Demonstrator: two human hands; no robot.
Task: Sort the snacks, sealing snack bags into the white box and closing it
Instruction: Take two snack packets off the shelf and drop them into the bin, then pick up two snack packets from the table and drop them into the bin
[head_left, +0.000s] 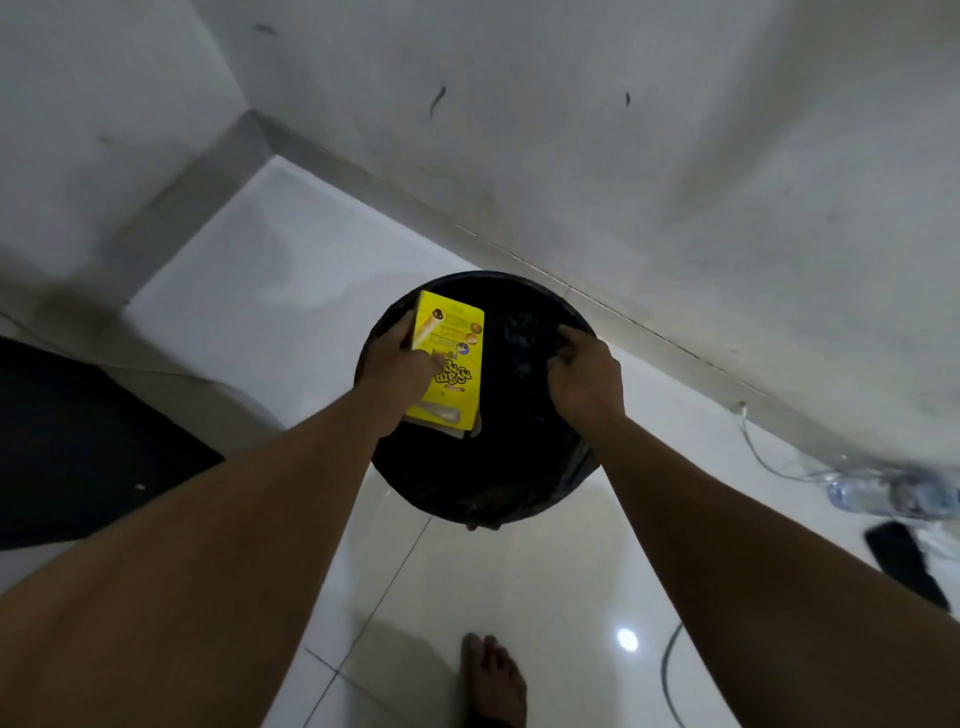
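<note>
A yellow snack box (451, 358) hangs over the mouth of a round black bin (498, 467) lined with a black plastic bag. My left hand (402, 371) grips the box by its left edge, thumb across the printed front. My right hand (584, 376) pinches the black bag liner at the bin's right rim. The bin stands on the white tiled floor close to the wall. The inside of the bin is too dark to make out. No white box is in view.
A grey wall runs diagonally behind the bin. A dark mat (78, 447) lies at the left. At the right lie a plastic bottle (883, 493), a black flat object (904, 564) and cables (670, 670). A bare foot (491, 680) stands on the tiles below.
</note>
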